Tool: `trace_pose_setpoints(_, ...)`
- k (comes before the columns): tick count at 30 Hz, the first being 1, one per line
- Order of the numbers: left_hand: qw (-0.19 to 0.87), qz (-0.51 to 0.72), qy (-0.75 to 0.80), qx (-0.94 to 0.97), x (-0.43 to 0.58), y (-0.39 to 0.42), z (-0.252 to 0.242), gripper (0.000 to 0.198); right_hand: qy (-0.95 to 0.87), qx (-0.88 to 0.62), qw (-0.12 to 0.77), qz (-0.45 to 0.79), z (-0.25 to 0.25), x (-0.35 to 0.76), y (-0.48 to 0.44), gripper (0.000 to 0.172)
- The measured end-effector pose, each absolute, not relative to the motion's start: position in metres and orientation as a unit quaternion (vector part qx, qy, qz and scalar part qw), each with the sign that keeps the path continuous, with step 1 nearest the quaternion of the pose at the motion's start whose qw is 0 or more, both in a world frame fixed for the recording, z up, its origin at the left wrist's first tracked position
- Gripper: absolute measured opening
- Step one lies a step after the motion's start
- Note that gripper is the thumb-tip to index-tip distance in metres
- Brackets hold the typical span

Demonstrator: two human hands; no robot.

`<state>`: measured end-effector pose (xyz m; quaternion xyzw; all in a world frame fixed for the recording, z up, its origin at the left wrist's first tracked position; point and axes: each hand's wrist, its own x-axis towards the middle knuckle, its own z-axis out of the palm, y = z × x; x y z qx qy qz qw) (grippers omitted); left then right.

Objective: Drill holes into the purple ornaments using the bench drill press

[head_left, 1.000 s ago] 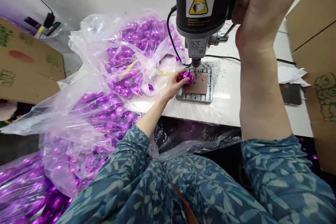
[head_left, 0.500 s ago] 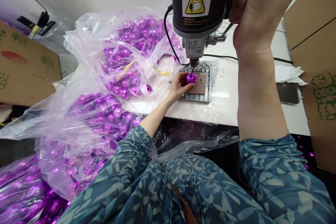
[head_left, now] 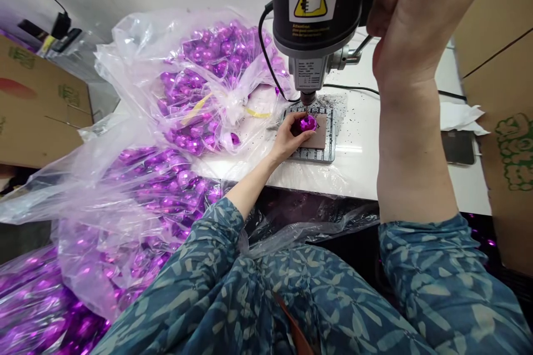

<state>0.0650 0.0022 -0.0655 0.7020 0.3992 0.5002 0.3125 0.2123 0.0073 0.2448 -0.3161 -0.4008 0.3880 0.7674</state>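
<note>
My left hand (head_left: 288,137) pinches a shiny purple faceted ball (head_left: 308,123) between thumb and fingers. The ball rests over a brown square board (head_left: 318,140) on the slotted metal base (head_left: 330,151) of a drill press (head_left: 318,22). Straight above the ball is the chuck (head_left: 308,97), its thin bit pointing down at the ball's top; whether the tip touches, I cannot make out. At the upper right, my right hand (head_left: 410,16) is closed round the end of the drill press lever (head_left: 358,51), whose grip is mostly hidden by the fingers.
Clear plastic bags (head_left: 137,105) full of purple balls cover the left side. One loose purple piece (head_left: 235,138) lies on the white table (head_left: 358,169). Dark shavings surround the base. A phone (head_left: 458,147) lies under white paper (head_left: 460,117), near cardboard boxes (head_left: 495,66). A black cable (head_left: 266,39) hangs beside the machine.
My left hand has shifted slightly to the right with the ball, which now sits more directly under the chuck and looks turned a little. My right hand stays on the lever.
</note>
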Motion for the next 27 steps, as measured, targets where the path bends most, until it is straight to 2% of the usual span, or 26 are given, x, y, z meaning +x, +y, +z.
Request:
trace_pose_setpoints(5,0.334,0.505,0.413,0.68,0.064,0.001,-0.068,0.07,-0.46,-0.289,0.767,0.341,0.232,0.219,0.007,0.039)
trace_pose_setpoints(13,0.359,0.508,0.43,0.654,0.067,-0.002,-0.067,0.063,-0.505,-0.155,0.843,0.104,0.183,0.213,0.0,0.061)
trace_pose_setpoints(20,0.354,0.508,0.43,0.657,0.066,-0.004,-0.065,0.059,-0.48,-0.156,0.861,0.066,0.162,0.206,-0.011,0.083)
trace_pose_setpoints(27,0.372,0.506,0.426,0.652,0.066,-0.004,-0.066,0.061,-0.487,-0.217,0.846,0.028,0.137,0.213,-0.006,0.088)
